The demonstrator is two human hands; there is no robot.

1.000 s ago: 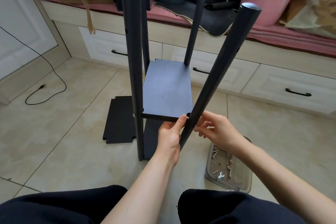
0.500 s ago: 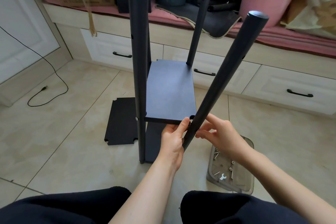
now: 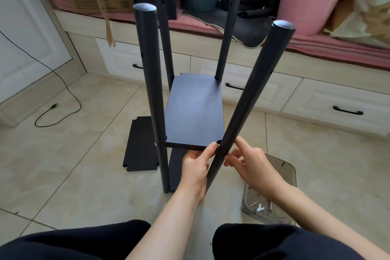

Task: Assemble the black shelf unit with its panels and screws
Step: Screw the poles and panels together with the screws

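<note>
The black shelf unit stands on the floor with several upright round posts. A black shelf panel (image 3: 195, 112) sits between them partway up. The near right post (image 3: 249, 99) leans outward, away from the panel's notched corner. My left hand (image 3: 196, 167) grips the panel's near right corner, thumb on top beside the notch. My right hand (image 3: 249, 160) holds the leaning post at the same height, fingertips pinched against its right side. Whether a screw is in those fingers is hidden. The near left post (image 3: 150, 82) shows a screw head at panel level.
A spare black panel (image 3: 140, 145) lies flat on the tile floor left of the unit. A clear plastic tray (image 3: 287, 177) with screws and a small wrench sits at my right. A black cable (image 3: 52, 110) trails on the left. White drawers and a pink-cushioned bench stand behind.
The view has shifted so the unit sits lower and nearer. Both hands stay at the near right corner; the right-hand fingers have shifted slightly on the post.
</note>
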